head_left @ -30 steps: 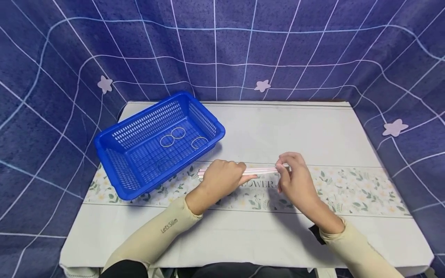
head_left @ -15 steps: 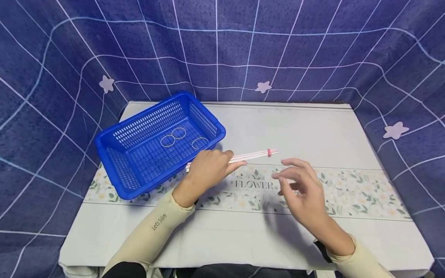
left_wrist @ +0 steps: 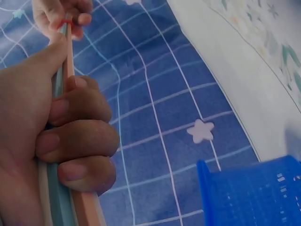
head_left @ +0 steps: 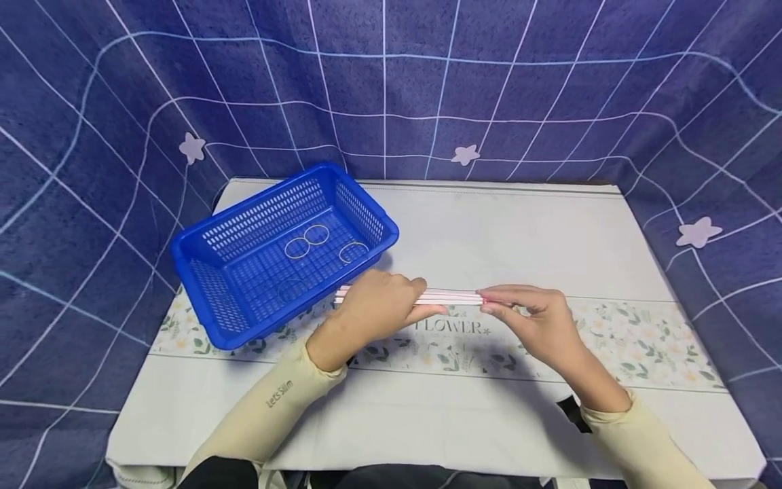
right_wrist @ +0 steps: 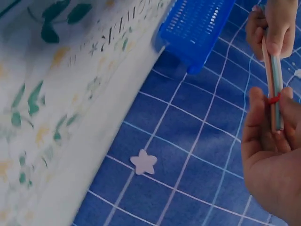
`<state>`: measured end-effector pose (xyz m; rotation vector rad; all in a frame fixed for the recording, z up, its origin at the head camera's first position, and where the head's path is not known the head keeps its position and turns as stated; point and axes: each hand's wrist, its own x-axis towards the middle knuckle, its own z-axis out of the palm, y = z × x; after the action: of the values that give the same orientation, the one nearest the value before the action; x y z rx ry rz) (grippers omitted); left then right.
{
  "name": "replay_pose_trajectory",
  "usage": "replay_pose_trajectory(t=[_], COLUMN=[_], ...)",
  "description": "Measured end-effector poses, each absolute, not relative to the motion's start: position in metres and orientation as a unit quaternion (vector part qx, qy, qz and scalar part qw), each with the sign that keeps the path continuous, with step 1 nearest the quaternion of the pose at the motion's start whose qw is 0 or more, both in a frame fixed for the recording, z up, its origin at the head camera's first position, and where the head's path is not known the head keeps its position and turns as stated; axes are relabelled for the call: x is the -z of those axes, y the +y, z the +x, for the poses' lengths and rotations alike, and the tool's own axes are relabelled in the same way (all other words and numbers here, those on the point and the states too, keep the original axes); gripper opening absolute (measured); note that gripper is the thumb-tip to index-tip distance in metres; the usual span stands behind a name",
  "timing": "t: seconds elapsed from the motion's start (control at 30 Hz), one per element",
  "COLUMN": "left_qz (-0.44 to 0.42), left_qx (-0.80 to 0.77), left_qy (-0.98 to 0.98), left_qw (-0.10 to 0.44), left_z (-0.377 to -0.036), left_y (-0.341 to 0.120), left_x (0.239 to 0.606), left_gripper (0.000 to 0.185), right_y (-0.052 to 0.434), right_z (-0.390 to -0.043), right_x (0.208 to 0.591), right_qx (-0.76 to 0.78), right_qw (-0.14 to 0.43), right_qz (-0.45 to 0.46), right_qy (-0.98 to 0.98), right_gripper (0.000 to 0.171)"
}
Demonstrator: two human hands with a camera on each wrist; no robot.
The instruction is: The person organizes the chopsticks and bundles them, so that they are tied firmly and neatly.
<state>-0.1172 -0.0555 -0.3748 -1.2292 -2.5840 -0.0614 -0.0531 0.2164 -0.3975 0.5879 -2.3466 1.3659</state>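
My left hand [head_left: 379, 304] grips a bundle of long thin sticks [head_left: 455, 297], its fingers curled round them. From above the sticks look white and pink; teal and orange sides show in the left wrist view, where the bundle [left_wrist: 61, 202] runs through the fist. A red rubber band [right_wrist: 274, 99] wraps the sticks near their right end. There my right hand [head_left: 534, 326] pinches the band between thumb and fingers, with the stick tips just beyond it in the right wrist view. The bundle is held level above the table.
A blue plastic basket [head_left: 269, 326] with slotted walls stands at the left, close to my left hand. Several thin pale rings, like rubber bands [head_left: 316, 235], lie on its floor. A white cloth with a flower strip covers the table [head_left: 501, 231]. Blue curtain [head_left: 415, 88] surrounds it.
My right hand came off the stick end, showing the red band, then moved back onto it. The bundle was raised and tilted half a second ago, and is now lower and level.
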Motion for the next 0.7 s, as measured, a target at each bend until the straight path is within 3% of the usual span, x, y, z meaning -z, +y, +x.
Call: replay_pose_trajectory(t=[0.43,0.57,0.7], left_qz=[-0.455,-0.449,-0.443], left_qx=[0.017,0.037,0.036], left_qy=[-0.879,-0.884,-0.889], left_qw=[0.139,0.124,0.116], left_z=[-0.116,-0.118,-0.121], left_y=[-0.038,-0.037,-0.041], left_x=[0.373,0.369,0.363], left_gripper=[0.054,0.052,0.051], right_y=[0.218,0.230,0.242], right_z=[-0.052,-0.051,-0.051], right_x=[0.402,0.393,0.388], right_qx=[-0.502,-0.476,-0.485], right_qw=[0.094,0.109,0.143], right_qz=[0.206,0.193,0.186], right_qy=[-0.835,-0.851,-0.843], right_gripper=[0.036,0.046,0.037])
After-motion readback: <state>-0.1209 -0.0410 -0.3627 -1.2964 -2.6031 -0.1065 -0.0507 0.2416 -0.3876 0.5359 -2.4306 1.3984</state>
